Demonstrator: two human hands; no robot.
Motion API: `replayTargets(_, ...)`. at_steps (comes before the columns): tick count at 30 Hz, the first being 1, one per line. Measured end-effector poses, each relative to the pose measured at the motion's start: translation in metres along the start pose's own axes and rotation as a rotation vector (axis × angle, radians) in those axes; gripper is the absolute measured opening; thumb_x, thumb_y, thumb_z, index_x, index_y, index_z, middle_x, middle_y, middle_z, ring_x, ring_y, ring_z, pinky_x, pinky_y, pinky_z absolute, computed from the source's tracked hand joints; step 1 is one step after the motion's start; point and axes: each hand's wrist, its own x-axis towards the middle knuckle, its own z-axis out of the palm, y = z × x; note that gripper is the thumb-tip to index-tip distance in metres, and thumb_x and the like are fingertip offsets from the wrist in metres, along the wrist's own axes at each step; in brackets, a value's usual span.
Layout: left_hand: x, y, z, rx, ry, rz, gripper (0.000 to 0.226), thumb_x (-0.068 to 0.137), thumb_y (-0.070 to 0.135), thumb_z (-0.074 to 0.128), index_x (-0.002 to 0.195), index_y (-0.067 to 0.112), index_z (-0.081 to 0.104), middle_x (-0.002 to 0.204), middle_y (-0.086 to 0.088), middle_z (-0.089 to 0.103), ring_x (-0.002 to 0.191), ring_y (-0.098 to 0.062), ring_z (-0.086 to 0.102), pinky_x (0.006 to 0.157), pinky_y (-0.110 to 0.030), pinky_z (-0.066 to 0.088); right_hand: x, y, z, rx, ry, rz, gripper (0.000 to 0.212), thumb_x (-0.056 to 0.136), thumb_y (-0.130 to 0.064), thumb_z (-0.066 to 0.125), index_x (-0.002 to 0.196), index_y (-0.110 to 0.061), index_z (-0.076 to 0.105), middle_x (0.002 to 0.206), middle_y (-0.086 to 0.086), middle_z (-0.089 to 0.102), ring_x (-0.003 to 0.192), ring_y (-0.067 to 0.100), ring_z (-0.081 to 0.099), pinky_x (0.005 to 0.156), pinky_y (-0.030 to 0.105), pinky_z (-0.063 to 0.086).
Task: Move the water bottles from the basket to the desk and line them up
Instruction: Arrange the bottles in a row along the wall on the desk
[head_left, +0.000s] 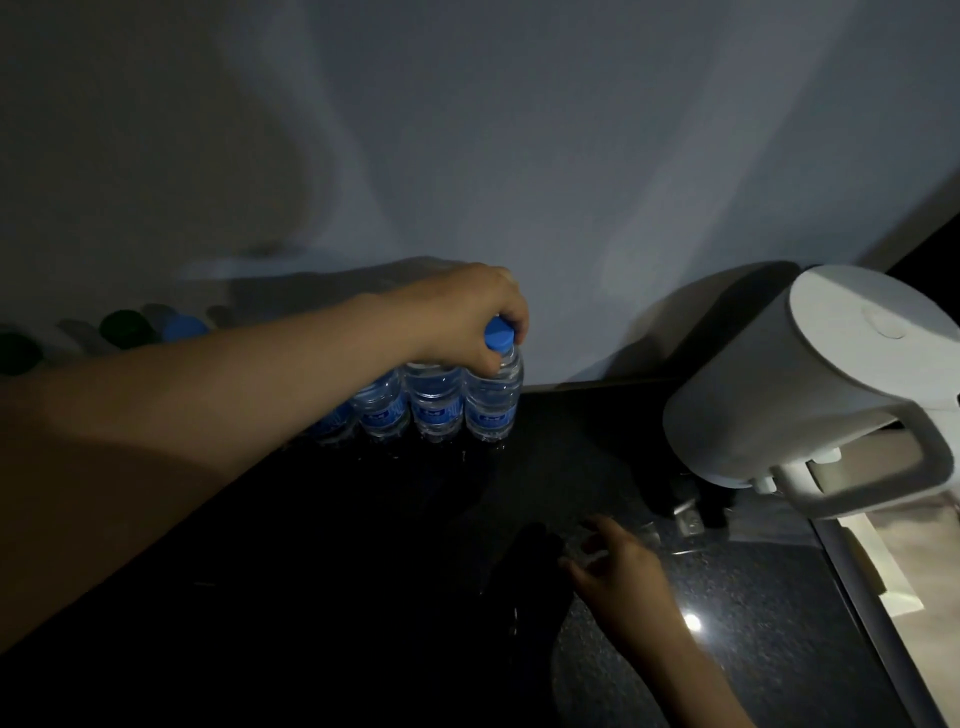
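Observation:
Several clear water bottles with blue labels stand in a row along the wall on the dark desk (753, 623). My left hand (467, 312) reaches over them and grips the blue cap and neck of the rightmost bottle (493, 400), which stands upright at the row's right end. Two neighbouring bottles (435, 405) show beside it; my forearm hides the others, with blue and green caps (182, 327) visible behind it. My right hand (618, 566) hovers low over the desk with fingers loosely spread and holds nothing. No basket is in view.
A white electric kettle (810, 384) stands at the right on the desk, its handle toward me. Small dark and metallic items (685, 509) lie below the kettle. The desk's right edge (857, 597) runs beside a lit floor. A plain wall rises behind the bottles.

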Motion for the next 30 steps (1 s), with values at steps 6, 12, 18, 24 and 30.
replayTargets(6,0.004,-0.003,0.006,-0.036,-0.016,-0.004,0.026,0.071,0.021,0.073,0.095,0.03,0.066,0.098,0.012,0.051,0.087,-0.009,0.051,0.072,-0.025,0.04,-0.001,0.001,0.001,0.007,-0.011,0.002,0.049,0.082,-0.027,0.072,0.127,-0.018,0.054,0.111,0.001,0.064,0.094,0.012,0.063,0.075,0.014,0.043)
replayTargets(12,0.006,-0.004,0.005,-0.017,0.013,-0.015,0.026,0.072,0.023,0.072,0.096,0.031,0.066,0.098,0.012,0.052,0.083,-0.007,0.05,0.061,-0.017,0.032,-0.003,0.005,0.001,-0.003,-0.035,0.022,0.053,0.082,-0.03,0.072,0.131,-0.02,0.051,0.114,-0.001,0.062,0.093,0.008,0.062,0.067,0.005,0.037)
replayTargets(18,0.011,-0.004,0.003,-0.028,0.007,-0.028,0.027,0.073,0.022,0.072,0.099,0.03,0.066,0.1,0.013,0.051,0.084,-0.006,0.048,0.061,-0.014,0.028,-0.002,0.005,0.003,-0.005,-0.029,0.02,0.053,0.082,-0.03,0.072,0.13,-0.021,0.052,0.114,-0.001,0.063,0.091,0.007,0.062,0.061,0.001,0.038)
replayTargets(24,0.011,-0.009,0.003,-0.056,0.03,-0.049,0.027,0.076,0.022,0.071,0.101,0.027,0.066,0.102,0.009,0.053,0.087,-0.01,0.051,0.062,-0.016,0.032,-0.001,0.001,0.006,0.003,-0.022,-0.009,0.05,0.082,-0.028,0.072,0.128,-0.021,0.053,0.108,-0.005,0.061,0.082,0.001,0.057,0.059,0.0,0.039)
replayTargets(30,0.011,-0.005,0.004,-0.008,0.003,-0.034,0.022,0.078,0.021,0.068,0.099,0.023,0.065,0.099,0.008,0.051,0.085,-0.012,0.05,0.059,-0.018,0.03,0.001,-0.002,0.008,-0.008,-0.035,-0.001,0.053,0.082,-0.032,0.072,0.13,-0.02,0.052,0.112,-0.002,0.062,0.092,0.008,0.062,0.074,0.012,0.045)
